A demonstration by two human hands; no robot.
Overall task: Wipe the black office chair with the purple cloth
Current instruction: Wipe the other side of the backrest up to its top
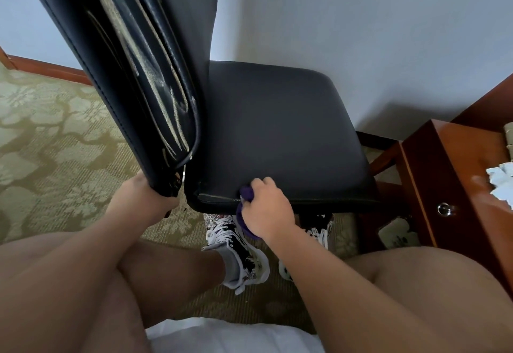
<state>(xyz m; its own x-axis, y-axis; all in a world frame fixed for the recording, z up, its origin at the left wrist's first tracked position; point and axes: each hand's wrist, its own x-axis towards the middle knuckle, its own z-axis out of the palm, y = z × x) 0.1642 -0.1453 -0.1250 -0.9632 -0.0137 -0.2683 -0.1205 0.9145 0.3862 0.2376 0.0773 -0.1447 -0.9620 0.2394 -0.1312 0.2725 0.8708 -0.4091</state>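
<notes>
The black office chair (277, 130) stands in front of me, its cushioned seat to the right and its tall backrest (125, 74) rising at the left. My left hand (141, 200) grips the lower end of the backrest. My right hand (263, 208) holds the bunched purple cloth (245, 194) against the near edge of the seat. Part of the cloth hangs below my palm; most of it is hidden by my fingers.
A reddish wooden cabinet (444, 172) with a glass knob (445, 209) stands close on the right, white crumpled paper (502, 183) on top. A grey wall is behind the chair. Patterned green carpet (50, 144) covers the floor. My legs and sneakers (238, 247) are under the seat.
</notes>
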